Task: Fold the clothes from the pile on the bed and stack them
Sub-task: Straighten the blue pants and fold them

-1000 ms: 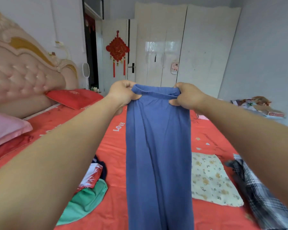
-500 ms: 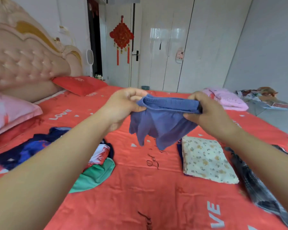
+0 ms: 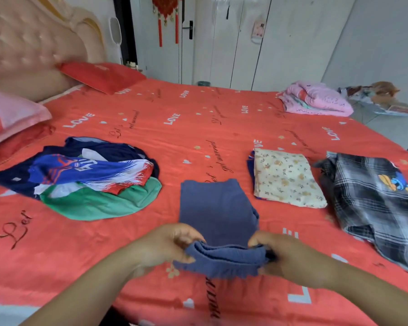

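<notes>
Red sheet (image 3: 198,128), printed with white LOVE and dark script, covers the bed; its near edge is cut off at the bottom. At six o'clock the blue trousers (image 3: 218,208) lie on it, a soft knit folded into a rough rectangle. Their gathered waistband end is lifted off the sheet, and the number of layers under it is hard to make out. The left hand (image 3: 165,245) pinches the waistband's left corner with curled fingers. The right hand (image 3: 290,257) grips the right corner, whose tip is hidden in the fist. Both hands are blurred.

At nine o'clock from the trousers sits the pile (image 3: 85,175): a green top beneath, a slick blue, white and red jersey over it, navy cloth behind, overlapping so the count is unclear. At two o'clock a cream floral cloth (image 3: 285,180) lies folded square on something blue that shows only at its left edge. At three o'clock a crumpled grey plaid garment (image 3: 372,198) with a cartoon patch runs out of view. A pink quilt (image 3: 316,100) lies folded at one o'clock. A tufted headboard (image 3: 28,43) at ten o'clock is cut off.
</notes>
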A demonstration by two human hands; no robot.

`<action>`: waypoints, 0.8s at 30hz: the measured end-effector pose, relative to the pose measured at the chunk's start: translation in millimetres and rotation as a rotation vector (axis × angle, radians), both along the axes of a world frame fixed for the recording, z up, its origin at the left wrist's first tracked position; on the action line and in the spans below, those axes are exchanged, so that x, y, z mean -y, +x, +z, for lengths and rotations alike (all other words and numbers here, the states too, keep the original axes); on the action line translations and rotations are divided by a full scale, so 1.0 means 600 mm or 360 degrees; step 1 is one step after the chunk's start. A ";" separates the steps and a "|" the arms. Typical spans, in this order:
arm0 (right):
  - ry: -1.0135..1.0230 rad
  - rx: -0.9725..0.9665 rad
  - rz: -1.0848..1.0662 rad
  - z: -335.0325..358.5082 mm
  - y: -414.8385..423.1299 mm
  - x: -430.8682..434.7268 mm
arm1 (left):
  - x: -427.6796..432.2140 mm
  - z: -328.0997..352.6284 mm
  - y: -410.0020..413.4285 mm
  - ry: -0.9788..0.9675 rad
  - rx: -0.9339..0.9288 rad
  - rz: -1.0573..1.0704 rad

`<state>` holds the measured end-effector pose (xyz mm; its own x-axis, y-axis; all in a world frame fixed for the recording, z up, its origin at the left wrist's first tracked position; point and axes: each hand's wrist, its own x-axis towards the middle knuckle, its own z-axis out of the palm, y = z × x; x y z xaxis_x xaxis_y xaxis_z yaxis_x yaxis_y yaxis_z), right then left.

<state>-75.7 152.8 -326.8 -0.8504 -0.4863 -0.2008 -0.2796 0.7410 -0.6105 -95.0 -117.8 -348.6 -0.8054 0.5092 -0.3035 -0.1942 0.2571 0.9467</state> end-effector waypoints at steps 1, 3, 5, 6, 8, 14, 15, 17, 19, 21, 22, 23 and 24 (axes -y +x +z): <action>-0.0040 0.0061 -0.0024 0.003 -0.017 0.001 | 0.000 0.001 -0.015 0.0026 0.0030 0.0056; -0.0125 0.0137 -0.0091 0.010 -0.062 0.004 | 0.000 0.007 -0.055 0.0091 0.0086 0.0159; -0.0300 0.0166 -0.0228 0.019 -0.122 0.008 | -0.004 0.014 -0.110 0.0213 0.0124 0.0307; -0.0393 0.0168 -0.0324 0.021 -0.159 0.010 | -0.008 0.017 -0.141 0.0286 0.0129 0.0396; -0.0465 0.0111 -0.0537 0.019 -0.240 0.014 | -0.019 0.018 -0.207 0.0397 0.0099 0.0561; -0.0068 -0.0137 -0.0984 -0.099 -0.411 0.024 | -0.055 -0.089 -0.364 -0.0119 -0.0166 0.1109; 0.0069 -0.0109 -0.0984 -0.135 -0.413 0.023 | -0.057 -0.122 -0.366 -0.0285 -0.0225 0.1089; 0.0275 -0.0057 -0.0956 -0.202 -0.398 0.015 | -0.064 -0.189 -0.353 -0.0499 -0.0346 0.0919; 0.0279 -0.0002 -0.1010 -0.249 -0.374 0.004 | -0.067 -0.238 -0.332 -0.0768 -0.0479 0.0801; 0.0286 -0.0018 -0.1062 -0.277 -0.354 -0.004 | -0.069 -0.261 -0.320 -0.0951 -0.0575 0.0756; 0.0301 -0.0041 -0.1056 -0.284 -0.347 -0.005 | -0.071 -0.266 -0.316 -0.0964 -0.0591 0.0702; 0.0287 -0.0045 -0.1051 -0.288 -0.342 -0.004 | -0.074 -0.268 -0.315 -0.0950 -0.0592 0.0624; 0.0275 -0.0021 -0.1047 -0.289 -0.338 -0.001 | -0.076 -0.267 -0.314 -0.0948 -0.0564 0.0543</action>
<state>-278.5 153.4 -500.0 -0.9611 0.1711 -0.2170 0.2561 0.8461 -0.4675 -283.2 -72.0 -508.5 -0.9886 0.0471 -0.1431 -0.0651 0.7229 0.6879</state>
